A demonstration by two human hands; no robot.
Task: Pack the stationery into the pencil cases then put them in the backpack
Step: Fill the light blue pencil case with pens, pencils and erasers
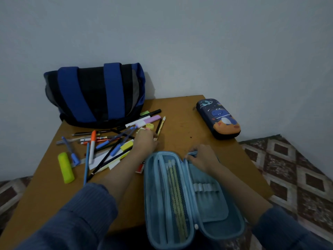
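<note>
A light blue pencil case (pixel 212 206) lies open at the table's near edge, with two pale pencils (pixel 177 186) under its mesh pocket. My right hand (pixel 202 156) grips the far edge of its right half. My left hand (pixel 146 143) reaches over the pile of stationery (pixel 106 143) and pinches the lower end of a pale pencil (pixel 162 126). A second, dark blue dinosaur pencil case (pixel 219 119) lies shut at the far right. The blue and black backpack (pixel 95 94) stands at the back left against the wall.
The pens, markers, erasers and a yellow highlighter (pixel 65 167) spread over the left half of the brown table (pixel 182 127). A small red and white item (pixel 140 167) peeks out beside the open case. Patterned carpet (pixel 292 168) surrounds the table.
</note>
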